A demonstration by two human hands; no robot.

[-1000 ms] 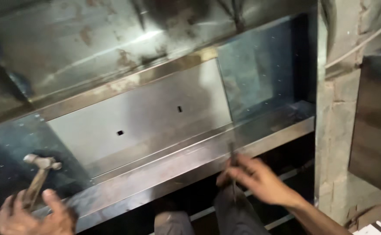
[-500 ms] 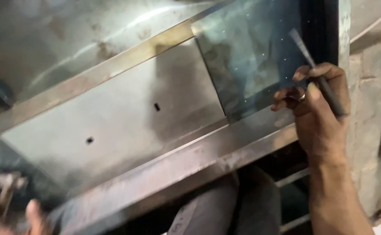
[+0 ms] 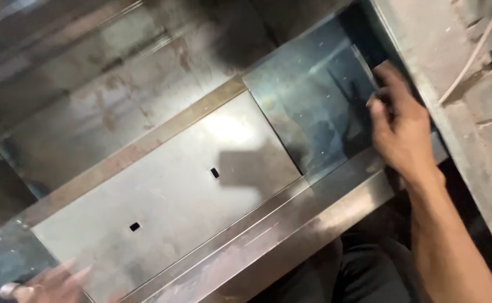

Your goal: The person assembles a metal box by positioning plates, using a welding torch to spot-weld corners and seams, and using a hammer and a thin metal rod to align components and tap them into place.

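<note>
Your right hand [image 3: 400, 126] reaches to the upper right of the frame, fingers loosely curled against the blue-filmed steel panel [image 3: 313, 106] (whether it grips anything I cannot tell), while your left hand [image 3: 44, 283], blurred at the lower left, lies open-fingered on the sheet-metal tray [image 3: 161, 196].

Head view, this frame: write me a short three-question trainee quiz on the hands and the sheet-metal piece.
1. True or false: the right hand is raised at the blue-filmed panel near its right edge.
2. How many small dark slots show in the bare grey panel?
A. one
B. two
C. four
3. Where does the left hand appear in the picture?

Key:
1. True.
2. B; one slot sits up and right of the other slot.
3. At the bottom left corner, blurred; its grip cannot be made out.
</note>
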